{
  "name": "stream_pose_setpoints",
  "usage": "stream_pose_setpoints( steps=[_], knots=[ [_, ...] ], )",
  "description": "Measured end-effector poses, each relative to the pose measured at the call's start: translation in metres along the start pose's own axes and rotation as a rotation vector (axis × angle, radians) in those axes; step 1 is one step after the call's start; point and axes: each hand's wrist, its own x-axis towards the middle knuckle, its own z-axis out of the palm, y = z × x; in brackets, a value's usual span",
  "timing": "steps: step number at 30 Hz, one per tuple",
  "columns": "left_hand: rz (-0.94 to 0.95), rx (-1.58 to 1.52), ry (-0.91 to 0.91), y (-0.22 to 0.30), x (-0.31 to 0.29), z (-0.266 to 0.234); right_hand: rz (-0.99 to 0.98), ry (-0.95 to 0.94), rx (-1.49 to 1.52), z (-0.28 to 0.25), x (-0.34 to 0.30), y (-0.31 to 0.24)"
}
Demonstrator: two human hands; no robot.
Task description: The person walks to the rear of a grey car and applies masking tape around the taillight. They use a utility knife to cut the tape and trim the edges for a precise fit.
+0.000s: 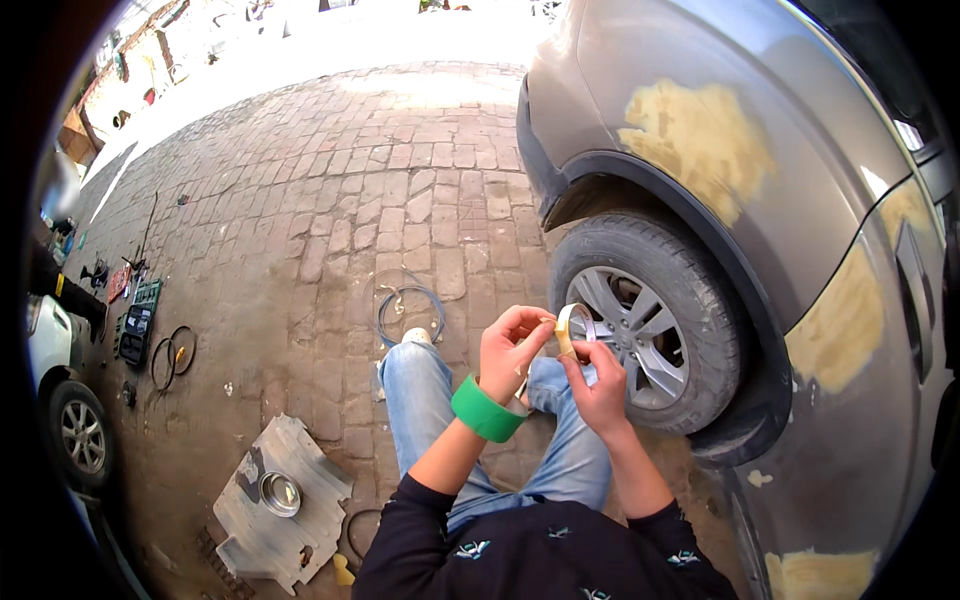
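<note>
A roll of pale yellow masking tape (566,338) stands between my hands, in front of the car wheel (655,325). My right hand (598,392) is closed on its lower edge, thumb and fingers gripping the ring. My left hand (512,350) is pinched at the roll's upper left side; whether a tape end lies between its fingertips is too small to tell. Round my left wrist hangs a wide roll of green tape (487,408). Both hands are above my knees in blue jeans (425,395).
At right, a grey-brown car (820,200) carries yellow filler patches (695,145). A metal sheet (300,535) bearing a round tin (280,494) lies lower left. Cable coils (410,316), a green tool case (138,322) and another car's wheel (82,432) are on the brick paving (330,230).
</note>
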Motion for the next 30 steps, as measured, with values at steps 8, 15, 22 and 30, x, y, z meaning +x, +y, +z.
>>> stream_pose_setpoints(
  steps=[8,15,22,30],
  knots=[
    [-0.008,-0.113,0.023,0.033,-0.016,-0.062,0.182,-0.332,0.178,0.012,-0.026,-0.026],
    [0.032,-0.261,0.038,0.048,-0.036,-0.109,0.179,-0.317,0.197,0.046,-0.013,-0.045],
    [0.015,-0.432,0.108,0.06,-0.052,-0.119,-0.056,-0.18,0.009,0.068,0.005,-0.059],
    [0.147,-0.35,0.153,0.071,-0.065,-0.108,-0.423,-0.171,-0.132,0.064,0.016,-0.064]
  ],
)
